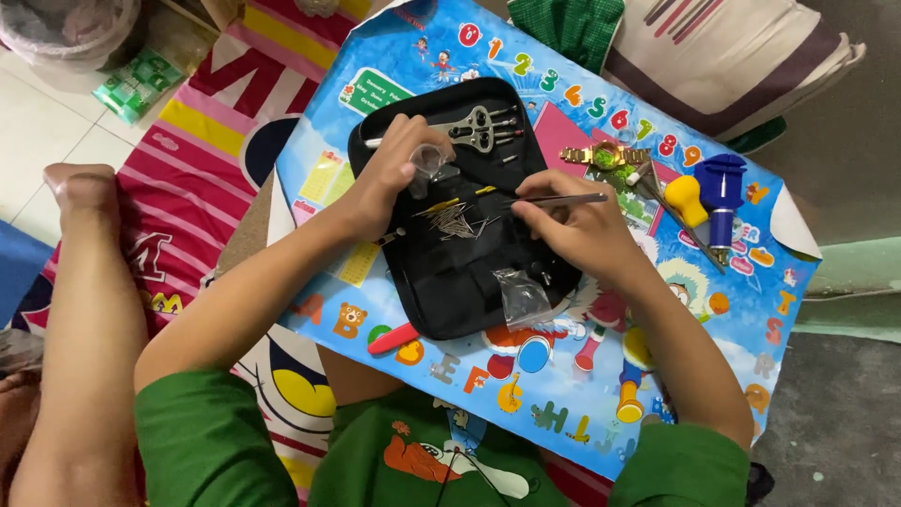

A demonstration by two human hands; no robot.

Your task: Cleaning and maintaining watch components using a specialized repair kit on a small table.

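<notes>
Two hands (488,197), one tweezers (563,200), one case (441,272)

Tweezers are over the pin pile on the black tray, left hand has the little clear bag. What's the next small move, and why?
Probably lower the tweezers and pinch one pin from the loose pile. The right hand holds their tips just beside that pile on the black tray, while the left hand holds the small clear bag right above it, seemingly ready to receive a pin.

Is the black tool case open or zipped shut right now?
Open: the black tool case lies flat, its inside showing small metal pins and a clear plastic bag.
</notes>
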